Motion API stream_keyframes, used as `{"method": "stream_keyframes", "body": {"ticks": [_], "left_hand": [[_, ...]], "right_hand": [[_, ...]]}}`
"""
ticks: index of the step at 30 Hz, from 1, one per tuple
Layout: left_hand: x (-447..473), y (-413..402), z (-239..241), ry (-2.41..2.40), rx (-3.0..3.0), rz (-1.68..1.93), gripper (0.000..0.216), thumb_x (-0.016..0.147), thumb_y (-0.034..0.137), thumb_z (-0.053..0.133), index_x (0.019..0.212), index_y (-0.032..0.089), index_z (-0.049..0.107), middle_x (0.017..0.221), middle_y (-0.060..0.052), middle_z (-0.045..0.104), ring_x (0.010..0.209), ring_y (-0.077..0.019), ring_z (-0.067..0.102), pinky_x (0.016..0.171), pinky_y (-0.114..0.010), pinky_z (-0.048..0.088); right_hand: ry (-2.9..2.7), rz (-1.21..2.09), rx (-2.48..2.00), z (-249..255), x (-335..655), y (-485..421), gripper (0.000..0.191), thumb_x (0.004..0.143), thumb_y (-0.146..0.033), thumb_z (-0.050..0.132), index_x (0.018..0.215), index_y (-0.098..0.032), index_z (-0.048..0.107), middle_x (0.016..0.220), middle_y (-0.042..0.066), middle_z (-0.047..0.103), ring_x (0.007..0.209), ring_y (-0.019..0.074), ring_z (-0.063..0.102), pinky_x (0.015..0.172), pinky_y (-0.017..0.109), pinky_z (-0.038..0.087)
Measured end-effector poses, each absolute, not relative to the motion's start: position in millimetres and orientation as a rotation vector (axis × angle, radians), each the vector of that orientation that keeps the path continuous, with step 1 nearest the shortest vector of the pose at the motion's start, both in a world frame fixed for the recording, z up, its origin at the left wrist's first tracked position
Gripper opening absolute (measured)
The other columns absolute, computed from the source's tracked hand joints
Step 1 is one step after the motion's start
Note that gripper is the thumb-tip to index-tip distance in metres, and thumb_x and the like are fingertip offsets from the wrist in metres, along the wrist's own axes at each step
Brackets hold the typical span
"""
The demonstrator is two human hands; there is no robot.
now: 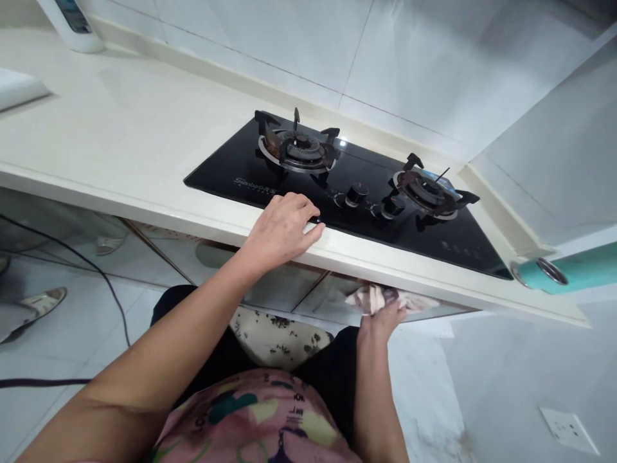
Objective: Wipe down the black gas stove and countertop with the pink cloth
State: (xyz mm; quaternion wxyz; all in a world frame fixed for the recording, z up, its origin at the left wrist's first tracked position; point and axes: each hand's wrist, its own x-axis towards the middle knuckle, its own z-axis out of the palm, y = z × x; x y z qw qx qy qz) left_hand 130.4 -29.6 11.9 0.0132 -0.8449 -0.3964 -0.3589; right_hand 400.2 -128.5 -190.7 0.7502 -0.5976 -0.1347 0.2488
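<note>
The left hand [285, 226] lies over the front edge of the bench [120, 128], at the black gas hob [231, 164]. Its fingers are released and loosely bent over the hob's front edge, with the thumb held apart from them. The right hand [385, 319] is lower, beneath the bench's overhang, in front of the glossy cabinet doors [279, 289]. Its fingers are clenched on a crumpled pale cloth [369, 299] with a dark patch; motion blur softens the folds. The cloth is below the right half of the hob, close to the cabinet doors, though whether it touches them cannot be told.

The hob is set into the pale bench. It carries a left burner [303, 149] and a right burner [429, 190], each with dark pan supports, and two knobs [357, 195] between them. Large light tiles [424, 64] cover the wall behind. A white object with a dark panel [80, 32] stands at the back left of the bench, and something teal [585, 269] is at the far right, beside the hob's corner. A wall socket [569, 429] is at lower right. On the left, a black cable [99, 267] crosses above the tiled floor near another person's shoe [45, 303].
</note>
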Motion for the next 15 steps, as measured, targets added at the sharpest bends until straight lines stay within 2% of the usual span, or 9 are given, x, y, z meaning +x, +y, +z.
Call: {"method": "stream_keyframes", "body": {"ticks": [2,4,6,8,10,12,15], "left_hand": [[130.8,-29.5,11.7,-1.233,-2.62,-1.12,0.027,0.1,0.034,0.056,0.11,0.019,0.076,0.118,-0.012,0.075,0.112,-0.0299,0.066,0.096,-0.044,0.048],[130.4,-29.8,12.5,-1.224,-2.626,-1.115,0.028,0.1,0.034,0.056,0.11,0.018,0.076,0.117,-0.012,0.075,0.112,-0.03,0.066,0.097,-0.044,0.048],[129.4,-30.4,14.0,-1.221,-2.645,-1.105,0.029,0.1,0.033,0.055,0.11,0.016,0.077,0.118,-0.014,0.074,0.113,-0.0302,0.066,0.097,-0.044,0.048],[128.2,-31.0,15.8,-1.222,-2.665,-1.09,0.029,0.099,0.033,0.055,0.109,0.016,0.077,0.119,-0.014,0.074,0.114,-0.0302,0.066,0.098,-0.044,0.048],[127.5,-31.4,16.9,-1.223,-2.677,-1.081,0.028,0.099,0.032,0.055,0.109,0.017,0.077,0.12,-0.013,0.074,0.114,-0.0298,0.066,0.097,-0.044,0.048],[127.2,-31.4,17.0,-1.229,-2.671,-1.086,0.027,0.099,0.031,0.055,0.109,0.018,0.076,0.121,-0.012,0.074,0.113,-0.0294,0.067,0.097,-0.044,0.048],[127.6,-31.1,15.9,-1.233,-2.647,-1.122,0.027,0.099,0.031,0.056,0.109,0.017,0.076,0.12,-0.013,0.075,0.112,-0.0293,0.068,0.096,-0.044,0.049]], "right_hand": [[-0.346,0.467,-1.35,-187.1,371.6,-121.9,0.038,0.103,-0.06,0.039,0.131,-0.035,0.041,0.115,0.001,0.059,0.089,0.0162,0.065,0.072,0.034,0.061],[-0.439,0.469,-1.404,-193.0,325.6,-113.6,0.042,0.098,-0.059,0.05,0.13,-0.032,0.042,0.115,0.002,0.059,0.094,0.0185,0.065,0.078,0.037,0.06],[-0.583,0.502,-1.461,-204.2,279.9,-107.8,0.05,0.089,-0.056,0.065,0.126,-0.027,0.047,0.121,0.007,0.059,0.107,0.0242,0.063,0.092,0.044,0.058],[-0.732,0.52,-1.507,-216.6,249.5,-106.6,0.051,0.084,-0.052,0.071,0.121,-0.022,0.052,0.13,0.014,0.055,0.123,0.0301,0.055,0.109,0.05,0.048],[-0.829,0.531,-1.536,-228.4,239.3,-109.6,0.044,0.083,-0.049,0.069,0.114,-0.021,0.055,0.133,0.017,0.052,0.131,0.0324,0.049,0.117,0.053,0.038],[-0.865,0.572,-1.545,-238.7,244.9,-115.1,0.035,0.08,-0.047,0.068,0.102,-0.022,0.056,0.123,0.015,0.057,0.125,0.0315,0.052,0.115,0.053,0.04],[-0.92,0.697,-1.51,-247.5,265.8,-124.6,0.03,0.073,-0.047,0.07,0.084,-0.025,0.051,0.093,0.005,0.061,0.098,0.0258,0.061,0.095,0.046,0.053]]}}
